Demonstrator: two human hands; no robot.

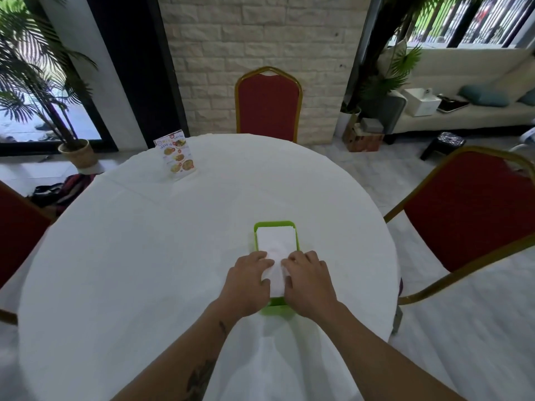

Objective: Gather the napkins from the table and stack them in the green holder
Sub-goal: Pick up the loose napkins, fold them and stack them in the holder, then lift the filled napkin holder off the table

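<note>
1. The green holder [275, 227] stands on the round table [144, 256], near its front edge.
2. The white napkins [276, 244] lie flat inside the holder.
3. The left hand [247, 280] and the right hand [308, 280] rest palm down on the napkins, fingers loosely spread, pinching nothing.
4. A menu card [176, 154] stands far behind.

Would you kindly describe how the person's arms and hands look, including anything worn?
Both forearms are bare, with no sleeves in view. The left hand and right hand wear no gloves, rings or watch that I can see. The left forearm carries dark tattoo markings.
</note>
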